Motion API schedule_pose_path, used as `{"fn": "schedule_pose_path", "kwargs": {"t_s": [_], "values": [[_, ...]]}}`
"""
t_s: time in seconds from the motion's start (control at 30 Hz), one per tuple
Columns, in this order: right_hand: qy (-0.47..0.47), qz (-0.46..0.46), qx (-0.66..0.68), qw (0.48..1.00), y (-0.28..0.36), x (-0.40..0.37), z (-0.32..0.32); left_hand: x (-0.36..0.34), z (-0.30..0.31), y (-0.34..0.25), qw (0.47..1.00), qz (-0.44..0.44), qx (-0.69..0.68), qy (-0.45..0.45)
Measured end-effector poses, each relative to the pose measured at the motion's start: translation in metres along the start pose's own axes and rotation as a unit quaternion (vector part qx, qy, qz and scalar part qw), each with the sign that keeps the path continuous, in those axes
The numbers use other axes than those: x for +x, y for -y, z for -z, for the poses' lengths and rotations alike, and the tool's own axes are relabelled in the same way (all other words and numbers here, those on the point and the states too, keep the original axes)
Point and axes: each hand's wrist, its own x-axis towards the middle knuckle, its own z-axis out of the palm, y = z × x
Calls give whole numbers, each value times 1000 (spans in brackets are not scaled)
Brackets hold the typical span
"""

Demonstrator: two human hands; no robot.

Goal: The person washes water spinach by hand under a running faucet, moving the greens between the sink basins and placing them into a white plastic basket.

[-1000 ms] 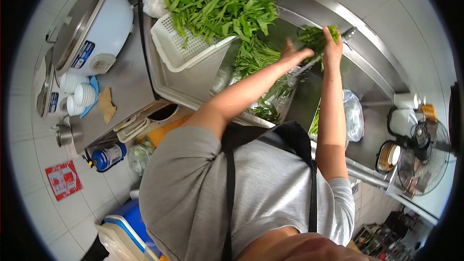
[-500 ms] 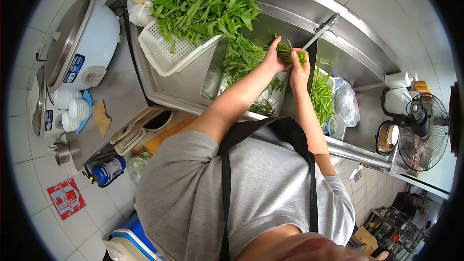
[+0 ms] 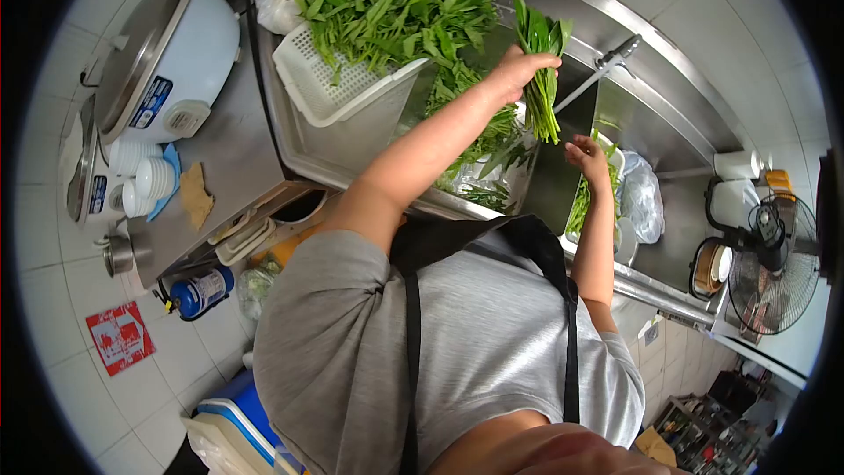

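My left hand point(image 3: 520, 72) is wrapped round a bunch of leafy green vegetables point(image 3: 543, 92), raised above the sink, with leaves upward and stems hanging down. My right hand point(image 3: 591, 160) is apart from the bunch, its fingers loosely curled and separated with nothing seen in them. Below it, partly hidden by the forearm, more greens point(image 3: 580, 209) lie in a white container in the right basin. Loose leafy greens point(image 3: 464, 92) fill the left basin beneath my left forearm. Water runs from the faucet point(image 3: 618, 53) behind the bunch.
A white perforated basket point(image 3: 327, 105) heaped with leafy greens sits on the left drainboard beside a bagged item point(image 3: 283, 2). A clear plastic bag point(image 3: 643, 198) lies in the right basin. A fan point(image 3: 772, 259) stands at right; a large rice cooker point(image 3: 189, 62) and white bowls point(image 3: 151, 180) are at left.
My hands were together on the bunch under the faucet. The left has lifted it up and turned it; the right has let go and drawn back toward me, to the right.
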Motion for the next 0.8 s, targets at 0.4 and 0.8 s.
{"fn": "schedule_pose_path", "kwargs": {"t_s": [0.4,0.8], "values": [[65,27,-75,995,-25,17,3,-71,130,-201,873,-229,417,-105],[58,29,-81,995,-17,19,-1,-27,296,-90,661,-156,643,-354]]}}
